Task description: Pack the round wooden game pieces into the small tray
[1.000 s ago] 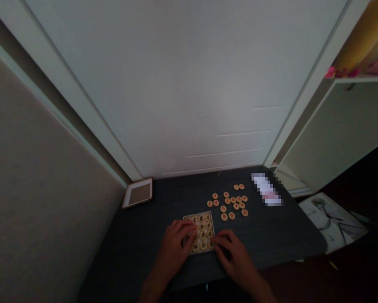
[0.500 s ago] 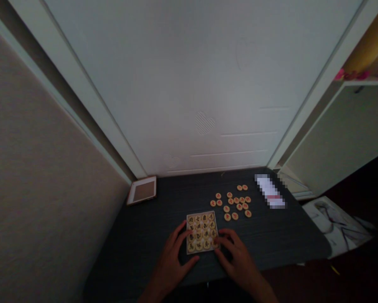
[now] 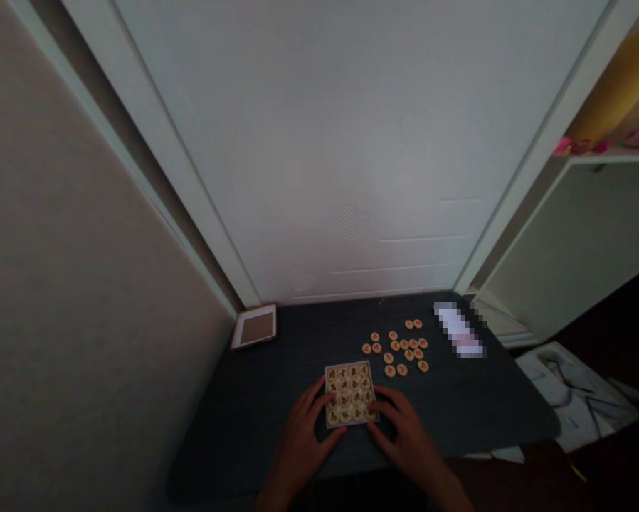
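A shallow square box [image 3: 350, 362] lies on the dark table, filled with rows of round Chinese chess pieces [image 3: 344, 386] that bear black characters. My left hand [image 3: 304, 434] grips its left side, fingers along the edge and thumb at the near edge. At the near right corner, my right hand [image 3: 402, 427] holds the box, its fingertips over the corner piece and its thumb at the near edge. Beyond the right hand lie several loose pieces with red characters [image 3: 404, 345], face up in a scattered group.
A tray-like item with a pale border and brown middle [image 3: 258, 328] sits at the table's far left corner. Toward the far right lies a blurred-out white object [image 3: 457, 328]. A white panel [image 3: 319, 163] stands behind the table [image 3: 298, 334]; a picture sheet [image 3: 565, 391] is beyond its right edge.
My left thumb has come in to the box's near edge, and my hands sit closer around it. The whole view has shifted slightly; the loose red pieces keep their layout.
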The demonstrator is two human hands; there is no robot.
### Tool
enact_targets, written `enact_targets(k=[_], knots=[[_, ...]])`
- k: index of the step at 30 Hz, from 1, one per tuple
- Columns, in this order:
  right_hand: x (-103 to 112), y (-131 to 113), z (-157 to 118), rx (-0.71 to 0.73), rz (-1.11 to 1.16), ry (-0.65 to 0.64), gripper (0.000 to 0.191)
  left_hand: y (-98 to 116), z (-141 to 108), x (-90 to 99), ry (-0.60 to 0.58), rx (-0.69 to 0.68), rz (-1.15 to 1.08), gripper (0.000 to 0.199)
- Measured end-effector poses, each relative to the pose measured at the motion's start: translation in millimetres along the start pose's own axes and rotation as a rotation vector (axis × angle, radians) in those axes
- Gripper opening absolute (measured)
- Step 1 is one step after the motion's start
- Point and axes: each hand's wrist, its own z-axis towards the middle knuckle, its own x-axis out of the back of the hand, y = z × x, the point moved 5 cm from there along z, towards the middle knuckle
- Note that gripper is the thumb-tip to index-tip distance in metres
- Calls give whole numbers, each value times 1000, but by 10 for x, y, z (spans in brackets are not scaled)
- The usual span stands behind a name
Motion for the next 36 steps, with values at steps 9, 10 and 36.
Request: enact_targets(k=[9, 10, 36], knots=[[31, -47, 25, -13, 16, 34, 19, 43, -19, 38, 34, -53, 14, 37], [29, -40, 21, -19, 16, 32, 19, 47, -23, 41, 33, -51, 12, 36], [1120, 1208, 566, -60, -124, 284, 33, 11, 71, 40, 64, -6, -36, 36]])
